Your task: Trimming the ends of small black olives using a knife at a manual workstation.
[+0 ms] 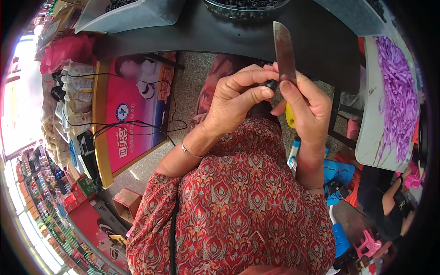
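My left hand [236,98] pinches a small black round part [271,84] between thumb and forefinger. In my right hand [308,103] is a knife [284,50], its broad, dull metal blade pointing up and away from me. My right thumb presses on the blade's lower end, close beside the black part. Whether the edge touches the part, I cannot tell. Below my right palm shows a yellow piece [290,115], in line with the blade. Both hands are close together, above my lap and just short of the dark table's edge.
On the black table [220,39] stand a clear bowl [247,13] of small black parts and a translucent bin [137,16] at the left. A white board [371,123] with purple strips [398,87] lies right. Another person [382,201] is at far right.
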Demonstrator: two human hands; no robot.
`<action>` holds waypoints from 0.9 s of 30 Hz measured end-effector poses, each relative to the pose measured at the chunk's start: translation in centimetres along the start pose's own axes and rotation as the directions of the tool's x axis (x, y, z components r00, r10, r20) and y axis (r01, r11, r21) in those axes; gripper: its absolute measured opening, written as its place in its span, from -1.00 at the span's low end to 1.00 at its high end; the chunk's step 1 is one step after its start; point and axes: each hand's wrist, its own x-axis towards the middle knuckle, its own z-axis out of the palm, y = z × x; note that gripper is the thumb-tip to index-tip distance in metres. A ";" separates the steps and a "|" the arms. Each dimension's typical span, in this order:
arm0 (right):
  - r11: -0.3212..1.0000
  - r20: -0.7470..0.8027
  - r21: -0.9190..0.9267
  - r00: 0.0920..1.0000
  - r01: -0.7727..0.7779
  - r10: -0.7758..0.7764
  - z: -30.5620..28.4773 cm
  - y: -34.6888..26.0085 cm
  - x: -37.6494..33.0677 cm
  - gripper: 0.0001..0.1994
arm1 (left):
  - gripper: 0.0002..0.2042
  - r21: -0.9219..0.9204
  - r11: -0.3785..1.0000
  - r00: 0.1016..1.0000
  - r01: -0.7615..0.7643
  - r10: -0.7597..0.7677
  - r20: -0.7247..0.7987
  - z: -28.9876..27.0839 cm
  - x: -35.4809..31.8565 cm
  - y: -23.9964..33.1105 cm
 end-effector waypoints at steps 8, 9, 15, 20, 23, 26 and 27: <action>0.987 -0.002 -0.116 0.994 0.110 -0.111 1.2 0.2 0.3 -0.72 | -0.74 0.244 0.948 0.978 -0.206 0.209 0.013 -0.8 0.8 0.1; 0.988 -0.004 -0.114 0.994 0.105 -0.106 1.1 0.5 0.5 -0.72 | -0.74 0.276 0.943 0.982 -0.184 0.186 0.021 -0.8 0.8 0.3; 0.999 0.019 -0.016 0.999 0.043 -0.043 -0.1 1.2 1.1 -0.71 | -0.71 0.177 0.979 0.995 -0.103 0.100 0.022 -1.0 1.0 -0.9; 1.000 -0.033 0.006 0.999 0.002 -0.002 0.0 0.6 0.6 -0.70 | -0.71 0.162 0.982 0.995 -0.100 0.098 0.024 -0.6 1.6 -1.0; 0.998 -0.068 -0.046 0.996 0.048 -0.051 0.4 0.9 0.8 -0.71 | -0.72 0.223 0.966 0.992 -0.128 0.129 0.011 -0.4 1.9 -0.8; 0.997 -0.059 -0.065 0.997 0.048 -0.052 -0.1 1.4 1.6 -0.71 | -0.73 0.305 0.944 0.992 -0.123 0.121 0.024 -0.9 2.3 -1.0; 0.997 -0.056 -0.062 0.997 0.046 -0.049 -0.3 1.6 1.6 -0.71 | -0.73 0.223 0.968 0.993 -0.115 0.111 0.027 -1.1 2.1 -1.5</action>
